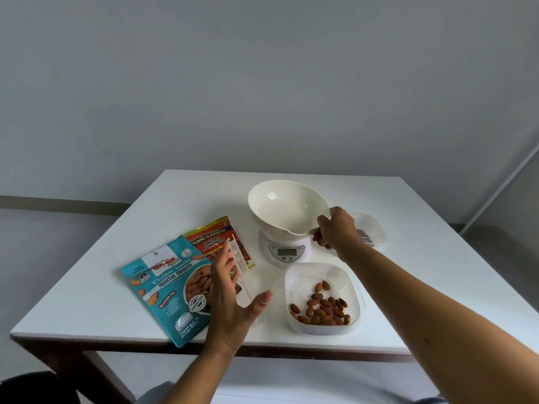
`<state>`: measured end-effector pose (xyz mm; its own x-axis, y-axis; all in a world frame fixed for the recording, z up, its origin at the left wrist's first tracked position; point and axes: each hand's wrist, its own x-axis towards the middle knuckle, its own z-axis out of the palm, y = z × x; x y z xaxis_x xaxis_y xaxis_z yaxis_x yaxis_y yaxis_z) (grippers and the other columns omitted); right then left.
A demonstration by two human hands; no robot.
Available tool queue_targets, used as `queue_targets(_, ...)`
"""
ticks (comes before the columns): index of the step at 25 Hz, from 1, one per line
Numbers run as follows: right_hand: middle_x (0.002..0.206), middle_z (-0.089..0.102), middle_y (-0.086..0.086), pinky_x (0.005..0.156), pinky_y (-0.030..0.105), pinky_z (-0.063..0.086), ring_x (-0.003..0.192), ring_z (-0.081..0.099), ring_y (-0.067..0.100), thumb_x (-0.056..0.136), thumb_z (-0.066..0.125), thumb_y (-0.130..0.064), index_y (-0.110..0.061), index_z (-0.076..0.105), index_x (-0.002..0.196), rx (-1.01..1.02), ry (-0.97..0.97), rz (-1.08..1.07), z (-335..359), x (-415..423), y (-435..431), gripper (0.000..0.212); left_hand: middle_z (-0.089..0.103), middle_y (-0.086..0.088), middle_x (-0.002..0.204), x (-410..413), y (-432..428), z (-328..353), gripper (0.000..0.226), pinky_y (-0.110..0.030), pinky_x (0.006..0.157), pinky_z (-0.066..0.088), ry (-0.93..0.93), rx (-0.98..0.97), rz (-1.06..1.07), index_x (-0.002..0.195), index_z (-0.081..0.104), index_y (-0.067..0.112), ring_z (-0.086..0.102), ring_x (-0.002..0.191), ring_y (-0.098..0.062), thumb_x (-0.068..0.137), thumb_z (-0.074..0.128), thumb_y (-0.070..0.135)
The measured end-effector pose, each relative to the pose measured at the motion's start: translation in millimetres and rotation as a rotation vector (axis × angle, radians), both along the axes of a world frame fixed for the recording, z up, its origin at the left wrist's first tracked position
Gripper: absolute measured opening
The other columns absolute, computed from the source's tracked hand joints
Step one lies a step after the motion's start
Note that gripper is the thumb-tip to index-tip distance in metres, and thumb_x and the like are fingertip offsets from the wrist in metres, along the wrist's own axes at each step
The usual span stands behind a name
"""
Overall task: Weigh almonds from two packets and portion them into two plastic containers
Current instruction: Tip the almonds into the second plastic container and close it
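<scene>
Gripping the rim of the empty scale bowl, the right hand seats it on the scale, while the left hand hovers open beside a transparent lid; almonds fill the near container, both packets lying flat alongside.

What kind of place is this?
Probably a plain room set up for recording, not a kitchen: bare grey wall, one white table holding only a kitchen scale and almond packets.
</scene>
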<state>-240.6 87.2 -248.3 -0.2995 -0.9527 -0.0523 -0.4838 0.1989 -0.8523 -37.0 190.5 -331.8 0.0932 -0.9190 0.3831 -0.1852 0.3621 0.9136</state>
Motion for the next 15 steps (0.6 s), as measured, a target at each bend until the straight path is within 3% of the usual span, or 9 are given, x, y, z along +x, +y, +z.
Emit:
queue_targets(4,0.089,0.068,0.025,0.037,0.021,0.038,0.037,0.052,0.012,0.092,0.039,-0.006,0.005,0.052,0.112,0.014,0.063,-0.031,-11.6,5.9,-13.6,0.027,0.026,-0.002,0.154,-0.6,0.1,-2.1,0.111,-0.055,0.108,0.039,-0.038,-0.007,0.003,0.149,0.015,0.032,0.031,0.143,-0.020,0.061,0.060,0.081)
queue_targets(15,0.094,0.069,0.025,0.041,0.021,0.041,0.046,0.055,0.013,0.099,0.040,-0.018,0.002,0.047,0.125,0.026,0.045,-0.020,-17.9,1.1,-14.8,0.033,0.025,-0.001,0.155,-1.0,-3.4,-6.3,0.111,-0.056,0.106,0.041,-0.059,-0.017,-0.003,0.149,0.015,0.029,0.029,0.143,-0.020,0.062,0.056,0.083)
